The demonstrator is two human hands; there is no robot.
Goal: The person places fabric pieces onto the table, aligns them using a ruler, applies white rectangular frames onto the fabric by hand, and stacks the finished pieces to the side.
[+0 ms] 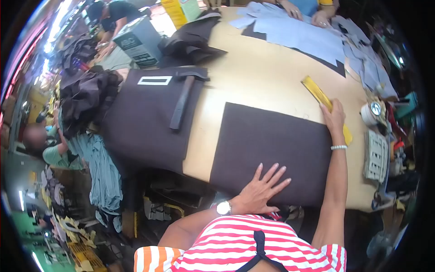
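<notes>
My left hand [263, 189] lies flat with fingers spread on the near edge of a dark brown fabric panel [267, 145]. That panel is spread smooth on the pale wooden table [253, 77]. My right hand [334, 119] grips a long, flat yellow strip that looks like a ruler [315, 89]. The strip slants just beyond the panel's right edge, and its lower end shows beyond my wrist. Part of it is hidden under the hand.
Dark cloth [140, 118] hangs over the table's left side, bearing a white rectangular frame [154, 80] and a dark strip [182, 102]. A box [140, 43] stands behind. Light blue fabric [299, 38] lies before another person's hands. A slotted white tray [376, 156] sits right.
</notes>
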